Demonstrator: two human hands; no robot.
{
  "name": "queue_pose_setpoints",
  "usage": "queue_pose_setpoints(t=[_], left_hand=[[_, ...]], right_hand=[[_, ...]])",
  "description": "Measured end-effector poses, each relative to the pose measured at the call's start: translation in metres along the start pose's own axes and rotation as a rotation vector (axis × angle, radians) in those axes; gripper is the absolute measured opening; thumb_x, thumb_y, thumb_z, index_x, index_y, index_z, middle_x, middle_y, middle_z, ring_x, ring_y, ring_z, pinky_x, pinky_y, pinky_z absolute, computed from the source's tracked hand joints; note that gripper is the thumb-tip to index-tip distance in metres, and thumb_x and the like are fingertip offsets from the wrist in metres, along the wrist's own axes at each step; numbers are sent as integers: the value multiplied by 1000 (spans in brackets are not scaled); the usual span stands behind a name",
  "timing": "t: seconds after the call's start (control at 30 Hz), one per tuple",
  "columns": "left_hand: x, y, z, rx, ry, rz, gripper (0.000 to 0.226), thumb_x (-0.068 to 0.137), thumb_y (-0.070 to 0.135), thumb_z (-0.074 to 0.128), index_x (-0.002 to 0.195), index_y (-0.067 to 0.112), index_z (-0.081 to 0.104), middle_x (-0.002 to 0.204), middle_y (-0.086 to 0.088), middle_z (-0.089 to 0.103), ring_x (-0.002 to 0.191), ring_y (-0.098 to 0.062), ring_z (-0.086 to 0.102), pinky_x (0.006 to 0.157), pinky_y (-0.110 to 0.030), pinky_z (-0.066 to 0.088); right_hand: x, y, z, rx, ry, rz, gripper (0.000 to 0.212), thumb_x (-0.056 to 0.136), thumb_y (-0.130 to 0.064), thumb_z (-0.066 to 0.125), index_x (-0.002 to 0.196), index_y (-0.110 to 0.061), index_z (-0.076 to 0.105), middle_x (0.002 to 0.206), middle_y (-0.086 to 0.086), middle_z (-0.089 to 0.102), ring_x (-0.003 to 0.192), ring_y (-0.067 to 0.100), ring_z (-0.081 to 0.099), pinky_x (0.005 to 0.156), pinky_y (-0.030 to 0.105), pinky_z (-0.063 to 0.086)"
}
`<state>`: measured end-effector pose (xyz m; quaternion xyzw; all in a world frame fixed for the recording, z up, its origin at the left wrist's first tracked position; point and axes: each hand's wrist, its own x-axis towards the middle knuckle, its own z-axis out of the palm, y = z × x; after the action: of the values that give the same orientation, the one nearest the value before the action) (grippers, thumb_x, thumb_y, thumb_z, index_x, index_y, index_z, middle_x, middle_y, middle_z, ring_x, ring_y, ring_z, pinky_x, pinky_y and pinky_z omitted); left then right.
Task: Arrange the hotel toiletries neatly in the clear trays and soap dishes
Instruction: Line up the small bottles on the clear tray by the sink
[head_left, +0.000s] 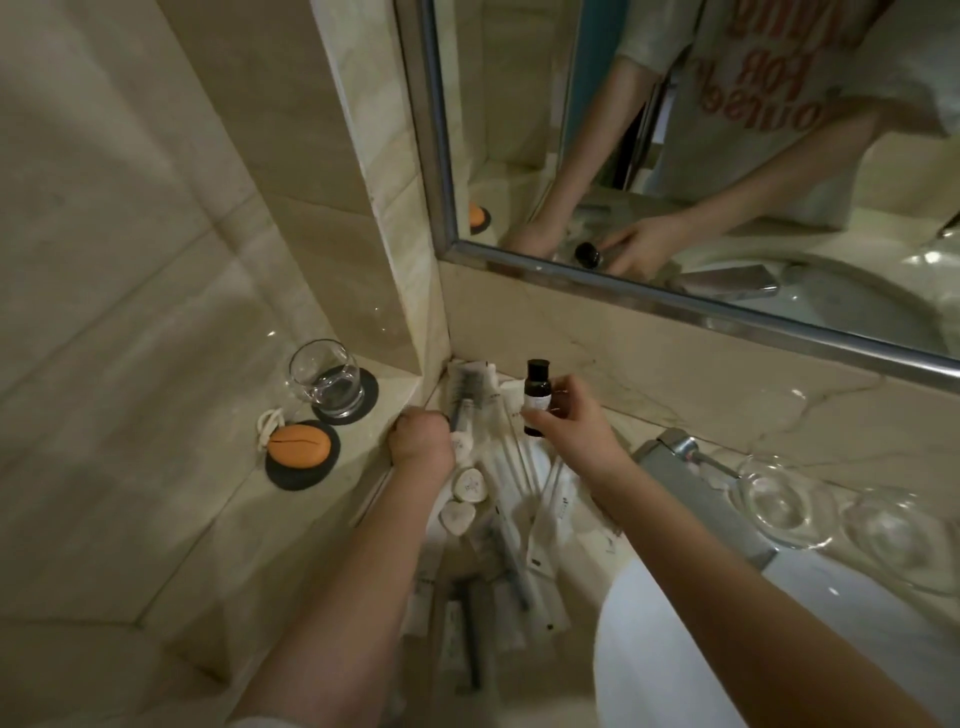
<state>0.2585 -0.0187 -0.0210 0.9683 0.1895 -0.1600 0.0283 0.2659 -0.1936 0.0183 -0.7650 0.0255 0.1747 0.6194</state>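
Observation:
My right hand (569, 423) holds a small dark bottle (537, 389) upright above the counter's back corner. My left hand (422, 441) is closed around a wrapped comb (464, 395) that points toward the corner. Below the hands lies a clear tray (519, 457) with white wrapped sachets (524, 519) and round wrapped soaps (470, 484). More wrapped items (475, 629) lie nearer to me between my forearms. Two clear glass dishes (779, 501) stand to the right of the tap.
A drinking glass (327, 382) on a dark coaster and an orange soap (300, 444) on another coaster sit on the left ledge. A chrome tap (685, 457) and white basin (727, 649) lie to the right. A mirror (727, 156) hangs above.

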Motion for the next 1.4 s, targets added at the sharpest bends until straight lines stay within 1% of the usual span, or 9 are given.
queue_pose_setpoints(t=[0.27, 0.57, 0.73, 0.87, 1.0, 1.07, 1.13, 1.27, 1.4], left_hand=[[-68, 5, -24, -357, 162, 138, 31, 89, 13, 54, 120, 6, 50, 114, -18, 61, 108, -34, 54, 87, -40, 48], [-172, 72, -36, -751, 97, 369, 40, 86, 19, 62, 125, 12, 53, 114, -7, 64, 102, -22, 60, 82, -28, 47], [-218, 136, -27, -754, 36, 516, 33, 86, 16, 64, 118, 10, 60, 103, -7, 68, 86, -17, 59, 76, -24, 46], [-248, 194, -17, -765, -20, 610, 25, 89, 17, 60, 112, 8, 60, 86, -6, 63, 77, -18, 56, 61, -19, 34], [-272, 251, -11, -756, -63, 699, 24, 89, 16, 59, 112, 7, 60, 84, -1, 56, 61, -6, 48, 49, -8, 39], [-280, 279, -8, -757, -93, 728, 24, 89, 13, 59, 112, 5, 60, 85, -1, 55, 59, -1, 46, 51, -6, 41], [-285, 305, -4, -757, -123, 731, 26, 89, 12, 58, 113, 4, 59, 88, -2, 54, 65, -9, 52, 54, -13, 46], [-290, 357, 3, -716, -153, 767, 24, 89, 13, 59, 111, 3, 59, 92, -5, 54, 75, -17, 50, 49, -8, 40], [-288, 408, 10, -674, -176, 765, 24, 84, 13, 65, 106, 4, 63, 95, -8, 62, 81, -17, 53, 67, -20, 38]], right_hand=[[-65, -4, -27, 40, 73, -95, 22, 85, -15, 66, 104, -21, 57, 80, -3, 55, 74, 15, 53, 79, 39, 49], [-156, 20, -101, 99, 214, -103, 20, 88, -6, 57, 104, -16, 49, 81, 7, 42, 73, 18, 44, 68, 30, 42], [-206, 42, -165, 112, 321, -36, 3, 93, -18, 52, 94, -21, 53, 81, 6, 51, 72, 16, 50, 67, 26, 43], [-239, 62, -217, 141, 379, 1, 8, 96, -20, 47, 97, -17, 53, 84, 3, 55, 76, 15, 52, 70, 27, 42], [-263, 80, -269, 105, 460, 21, 11, 93, -15, 52, 104, -14, 53, 85, 3, 55, 74, 14, 51, 67, 24, 43], [-270, 88, -297, 104, 508, 37, 14, 91, -13, 56, 104, -13, 53, 84, 1, 55, 72, 13, 52, 63, 21, 45], [-274, 98, -326, 93, 550, 63, 16, 90, -11, 59, 105, -14, 52, 87, 0, 56, 77, 14, 54, 63, 20, 46], [-272, 120, -384, 33, 635, 137, 27, 84, -11, 67, 107, -12, 53, 101, 6, 61, 93, 23, 58, 79, 31, 47], [-259, 133, -431, -187, 714, 203, 37, 77, -16, 74, 108, -9, 55, 104, 8, 62, 92, 24, 58, 77, 32, 45]])
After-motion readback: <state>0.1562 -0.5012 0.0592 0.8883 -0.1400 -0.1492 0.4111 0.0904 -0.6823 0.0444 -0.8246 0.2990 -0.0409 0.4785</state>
